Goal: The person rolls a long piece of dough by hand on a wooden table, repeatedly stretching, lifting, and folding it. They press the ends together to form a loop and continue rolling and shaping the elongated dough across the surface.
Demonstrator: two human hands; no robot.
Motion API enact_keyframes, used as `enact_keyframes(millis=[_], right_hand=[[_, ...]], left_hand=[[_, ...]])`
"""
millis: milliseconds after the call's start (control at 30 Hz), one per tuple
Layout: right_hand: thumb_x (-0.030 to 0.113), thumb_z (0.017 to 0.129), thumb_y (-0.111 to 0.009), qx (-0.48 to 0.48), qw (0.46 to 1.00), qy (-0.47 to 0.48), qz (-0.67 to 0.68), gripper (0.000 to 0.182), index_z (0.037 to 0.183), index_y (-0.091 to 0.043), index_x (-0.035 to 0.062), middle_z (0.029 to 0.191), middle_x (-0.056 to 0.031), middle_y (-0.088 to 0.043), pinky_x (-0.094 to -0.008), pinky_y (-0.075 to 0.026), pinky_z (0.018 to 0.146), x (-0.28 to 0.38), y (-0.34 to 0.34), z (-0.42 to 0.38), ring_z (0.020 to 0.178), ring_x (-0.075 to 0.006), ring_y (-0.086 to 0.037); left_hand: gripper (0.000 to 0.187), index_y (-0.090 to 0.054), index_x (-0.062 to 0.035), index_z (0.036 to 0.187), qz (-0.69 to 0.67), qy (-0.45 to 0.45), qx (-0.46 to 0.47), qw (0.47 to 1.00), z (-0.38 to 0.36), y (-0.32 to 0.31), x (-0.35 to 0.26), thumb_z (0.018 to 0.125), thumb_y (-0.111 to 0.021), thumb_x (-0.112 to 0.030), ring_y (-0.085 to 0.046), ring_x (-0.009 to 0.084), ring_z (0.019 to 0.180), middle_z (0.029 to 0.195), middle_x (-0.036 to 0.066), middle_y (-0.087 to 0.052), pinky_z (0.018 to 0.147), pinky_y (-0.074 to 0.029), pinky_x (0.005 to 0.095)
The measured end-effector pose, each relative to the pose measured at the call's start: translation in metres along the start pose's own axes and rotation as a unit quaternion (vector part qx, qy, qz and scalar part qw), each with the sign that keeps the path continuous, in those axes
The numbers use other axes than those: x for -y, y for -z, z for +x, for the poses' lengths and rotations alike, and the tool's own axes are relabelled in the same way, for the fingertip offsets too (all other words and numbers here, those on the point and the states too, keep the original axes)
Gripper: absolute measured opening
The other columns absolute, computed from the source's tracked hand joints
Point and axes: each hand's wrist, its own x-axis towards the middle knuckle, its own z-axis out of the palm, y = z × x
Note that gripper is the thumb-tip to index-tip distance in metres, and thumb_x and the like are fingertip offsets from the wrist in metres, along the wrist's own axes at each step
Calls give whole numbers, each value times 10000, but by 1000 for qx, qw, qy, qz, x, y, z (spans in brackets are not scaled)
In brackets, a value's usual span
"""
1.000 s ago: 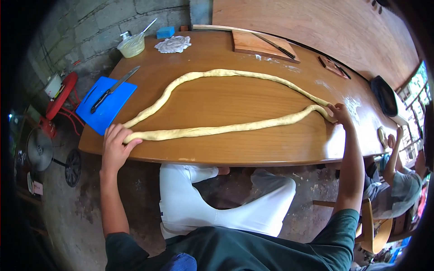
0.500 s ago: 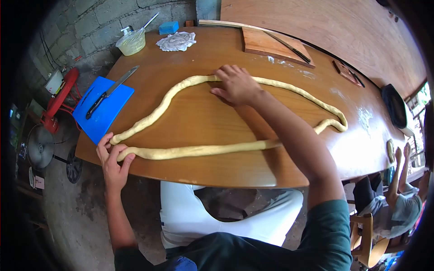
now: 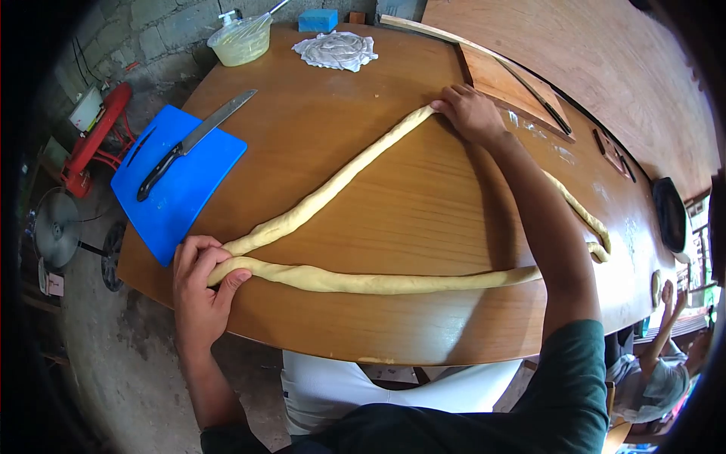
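Note:
A long pale rope of dough (image 3: 378,283) lies in a stretched loop on the wooden table. At the table's left edge my left hand (image 3: 206,281) is closed around the two dough ends, which sit side by side under its fingers and thumb. Farther off, near the wooden board, my right hand (image 3: 470,112) grips the upper strand, pulled straight between both hands. My right forearm covers part of the loop; beyond it the dough bends back on itself at the right.
Left of the dough, a knife (image 3: 198,144) rests on a blue cutting board (image 3: 178,198). A plastic tub with a whisk (image 3: 240,44), a crumpled cloth (image 3: 336,51) and a blue block (image 3: 318,20) stand at the back. A wooden board (image 3: 499,76) holds a long blade. Another person (image 3: 656,378) sits at right.
My right hand has moved right and away, drawing the upper strand from a curve into a straight line. My left hand stays on the ends. The view has shifted slightly.

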Motion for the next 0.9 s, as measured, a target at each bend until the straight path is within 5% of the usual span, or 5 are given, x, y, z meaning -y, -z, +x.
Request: enact_keyframes(millis=[133, 233, 467, 600, 900], right_hand=[[262, 949, -684, -50, 960, 217, 171, 508, 1410, -619, 60, 1293, -182, -650, -516, -448, 1124, 109, 35, -11, 1223, -397, -595], [606, 961, -705, -25, 901, 351, 254, 678, 1406, -630, 99, 1247, -152, -653, -508, -463, 1058, 208, 26, -31, 1180, -354, -612], [519, 1088, -512, 76, 957, 229, 163, 457, 1276, -627, 118, 1117, -190, -735, -572, -594, 843, 254, 32, 10, 1020, -421, -741], [507, 1081, -519, 70, 987, 61, 134, 482, 1383, -629, 148, 1298, -180, -708, -512, -566, 1001, 245, 16, 38, 1198, -379, -700], [413, 978, -691, 8, 950, 273, 149, 358, 1196, -723, 130, 1220, -130, -733, -503, -594, 928, 330, 12, 48, 1148, -334, -721]], left_hand=[[355, -690, -24, 991, -24, -27, -23, 999, -3, 0, 0, 849, -880, -288, -601, 315, 1039, 1126, 95, -621, 904, -486, 440], [354, -700, -7, 996, -61, -40, -34, 997, -6, -1, -1, 838, -889, -262, -622, 310, 1032, 1119, 99, -622, 886, -506, 433], [287, -743, -7, 1006, -55, -37, -80, 995, -7, -5, 5, 835, -892, -181, -644, 318, 1149, 1303, 118, -682, 1007, -509, 432], [280, -770, -65, 1039, 4, -55, -61, 997, -6, -3, 10, 904, -835, -302, -639, 350, 1179, 1338, 113, -698, 1031, -485, 455], [222, -738, -70, 1069, -80, -15, -43, 996, -8, 2, 1, 944, -794, -244, -633, 349, 1078, 1105, 110, -667, 934, -500, 474]])
